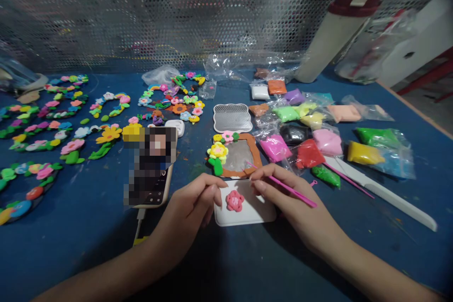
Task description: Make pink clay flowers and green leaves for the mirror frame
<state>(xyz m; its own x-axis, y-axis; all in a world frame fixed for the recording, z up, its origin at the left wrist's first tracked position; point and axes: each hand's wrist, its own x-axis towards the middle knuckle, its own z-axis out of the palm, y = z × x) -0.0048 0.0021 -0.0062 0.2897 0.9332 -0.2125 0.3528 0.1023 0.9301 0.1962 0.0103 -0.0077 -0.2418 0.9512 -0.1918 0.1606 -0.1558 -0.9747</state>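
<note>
A pink clay flower (235, 201) lies on a small white board (244, 217) between my hands. My left hand (196, 203) is at the board's left edge with its fingers curled together; whatever they may hold is hidden. Over the board's right side, my right hand (283, 193) pinches a thin pink tool (293, 190), its tip pointing up and left. Just behind the board is a mirror (240, 156) framed in brown clay, with yellow and pink flowers and green leaves on its left side.
Clay-decorated pieces (42, 137) spread over the left. A phone (155, 174) stands left of my left hand. Bags of coloured clay (309, 153), a white knife (399, 200) and a tilted bottle (332, 37) are at the right. A wavy-edged mirror (232, 118) lies farther back.
</note>
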